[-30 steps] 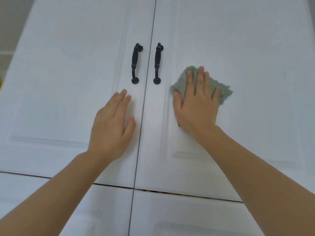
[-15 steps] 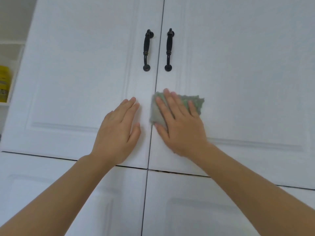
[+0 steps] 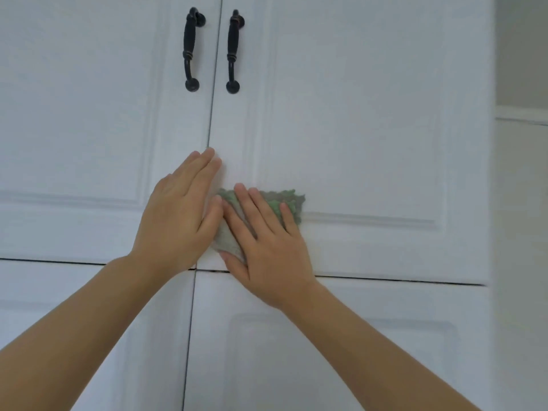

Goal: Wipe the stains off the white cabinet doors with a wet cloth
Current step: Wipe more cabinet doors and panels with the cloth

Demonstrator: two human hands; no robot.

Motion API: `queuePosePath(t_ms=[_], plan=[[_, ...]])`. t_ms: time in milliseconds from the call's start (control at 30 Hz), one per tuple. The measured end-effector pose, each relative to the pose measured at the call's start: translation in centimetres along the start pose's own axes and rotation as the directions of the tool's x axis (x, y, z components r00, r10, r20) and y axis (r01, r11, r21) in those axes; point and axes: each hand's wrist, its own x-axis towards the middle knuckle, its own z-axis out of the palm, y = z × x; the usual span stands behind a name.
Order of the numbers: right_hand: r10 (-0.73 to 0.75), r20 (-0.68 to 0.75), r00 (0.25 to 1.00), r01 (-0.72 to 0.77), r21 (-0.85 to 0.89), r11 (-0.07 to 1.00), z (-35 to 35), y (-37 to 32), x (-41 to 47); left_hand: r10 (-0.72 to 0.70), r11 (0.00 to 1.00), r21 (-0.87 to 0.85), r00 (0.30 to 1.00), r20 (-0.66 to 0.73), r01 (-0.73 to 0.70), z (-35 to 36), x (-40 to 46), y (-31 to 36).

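Two white upper cabinet doors fill the view: the left door (image 3: 83, 114) and the right door (image 3: 355, 114). A green-grey cloth (image 3: 289, 203) lies flat against the lower left corner of the right door. My right hand (image 3: 267, 247) presses it to the door with straight, spread fingers and covers most of it. My left hand (image 3: 178, 215) rests flat on the left door's lower right corner, its fingertips reaching the gap between the doors, its thumb next to the cloth. No stain is visible on the doors.
Two black handles, the left handle (image 3: 191, 48) and the right handle (image 3: 233, 51), stand upright beside the centre gap. Below are two white lower doors, the lower left door (image 3: 89, 336) and the lower right door (image 3: 326, 351). A wall (image 3: 522, 173) borders the cabinet on the right.
My right hand has slid the cloth down the right door, from beside the handles toward its bottom left corner. My left hand stayed flat on the left door. The view shifted lower and rightward.
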Motion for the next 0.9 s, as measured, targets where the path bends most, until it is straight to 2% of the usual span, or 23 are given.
queuePosePath(t_ms=[200,333,400,600,900], plan=[[0.213,0.034,0.976,-0.211,-0.072,0.975,-3.1,8.5,-6.1,0.064,0.994,-0.091,0.998,-0.009,-0.064,3.8,1.9,6.2],[0.512,0.066,0.857,-0.505,-0.095,0.858,-5.4,13.9,-11.9,0.126,0.982,-0.139,0.992,-0.011,-0.127,6.0,3.0,10.5],[0.577,0.084,0.813,-0.572,-0.077,0.817,-5.9,15.3,-14.2,0.162,0.976,-0.145,0.986,-0.031,-0.165,6.8,3.6,12.3],[0.583,0.062,0.81,-0.583,-0.02,0.812,-6.2,17.3,-13.8,0.253,0.967,-0.013,0.967,-0.034,-0.253,9.5,6.4,14.9],[0.527,-0.087,0.845,-0.532,-0.049,0.845,-7.4,23.6,-2.6,0.304,0.941,0.188,0.947,-0.102,-0.282,11.6,7.1,13.7]])
